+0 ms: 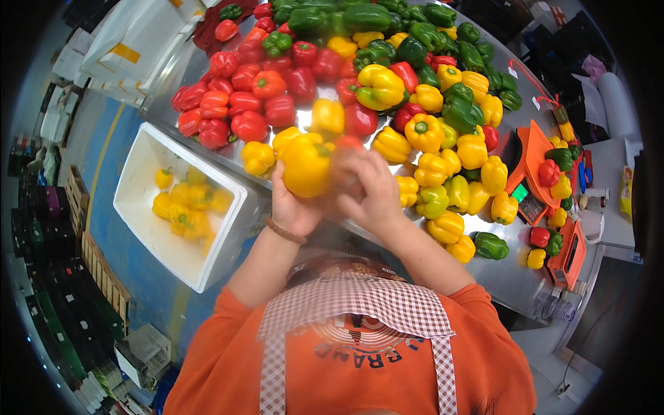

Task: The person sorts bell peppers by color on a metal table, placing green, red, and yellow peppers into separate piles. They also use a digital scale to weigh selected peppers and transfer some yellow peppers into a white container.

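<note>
A large yellow bell pepper (307,166) rests in my left hand (295,205), whose thumb and palm hold it from below at the near table edge. Close to its right side is my right hand (369,189), fingers curled and blurred by motion; whether it grips anything I cannot tell. Red bell peppers (246,106) lie heaped at the left of the metal table (498,259). More yellow bell peppers (430,168) are spread to the right, and green bell peppers (363,18) are piled at the far side. A white foam box (132,207) at the table's left holds several yellow peppers (189,202).
Orange scales (529,171) stand at the right, with mixed peppers on and around them. White foam boxes (124,46) are stacked at the upper left. Dark crates (78,306) and wooden pallets (104,275) line the blue floor at the far left.
</note>
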A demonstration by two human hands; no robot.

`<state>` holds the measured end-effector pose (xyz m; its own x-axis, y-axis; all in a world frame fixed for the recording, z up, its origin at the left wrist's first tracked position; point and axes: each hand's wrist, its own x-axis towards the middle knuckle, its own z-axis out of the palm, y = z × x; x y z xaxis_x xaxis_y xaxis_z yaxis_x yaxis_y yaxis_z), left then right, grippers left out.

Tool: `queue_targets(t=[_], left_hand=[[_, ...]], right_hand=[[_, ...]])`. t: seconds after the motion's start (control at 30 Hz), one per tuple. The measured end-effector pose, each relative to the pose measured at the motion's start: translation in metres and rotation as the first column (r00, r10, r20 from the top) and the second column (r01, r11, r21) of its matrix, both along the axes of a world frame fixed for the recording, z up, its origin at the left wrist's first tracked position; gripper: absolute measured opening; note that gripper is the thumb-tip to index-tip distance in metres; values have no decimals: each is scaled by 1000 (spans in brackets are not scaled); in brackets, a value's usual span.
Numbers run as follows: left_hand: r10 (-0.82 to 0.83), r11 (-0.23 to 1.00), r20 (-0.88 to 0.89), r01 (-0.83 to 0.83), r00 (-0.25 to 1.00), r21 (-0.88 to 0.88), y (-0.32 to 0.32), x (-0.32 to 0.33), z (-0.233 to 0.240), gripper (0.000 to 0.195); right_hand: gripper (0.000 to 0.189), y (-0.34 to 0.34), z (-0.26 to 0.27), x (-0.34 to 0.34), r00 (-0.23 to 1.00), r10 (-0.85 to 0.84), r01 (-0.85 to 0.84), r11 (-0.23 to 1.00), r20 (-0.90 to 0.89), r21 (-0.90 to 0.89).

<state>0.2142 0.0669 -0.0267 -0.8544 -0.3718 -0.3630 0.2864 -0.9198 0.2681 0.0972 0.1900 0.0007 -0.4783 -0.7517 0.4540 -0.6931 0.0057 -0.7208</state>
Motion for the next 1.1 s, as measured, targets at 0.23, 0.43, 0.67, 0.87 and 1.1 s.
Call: queue_targets(t=[0.23, 0.43, 0.67, 0.87, 1.1], left_hand=[[-46, 995, 187, 62, 981, -82, -4, -38, -3, 76], [-341, 877, 232, 397, 911, -269, -8, -102, -7, 62], [-369, 881, 349, 444, 862, -165, 0, -224, -11, 77], [-397, 782, 349, 512, 849, -355, 3, -198, -28, 67], [-390, 907, 233, 416, 891, -73, 1, -26, -70, 43]], right_hand=[[36, 58, -32, 16, 958, 65, -111, 982, 280, 153], [39, 146, -30, -12, 864, -182, 73, 968, 470, 240], [39, 201, -42, 7, 673, -371, 184, 922, 640, 341], [45, 196, -88, 19, 880, -474, 449, 854, 35, 264], [39, 144, -137, 13, 954, -171, 258, 886, -246, 385]])
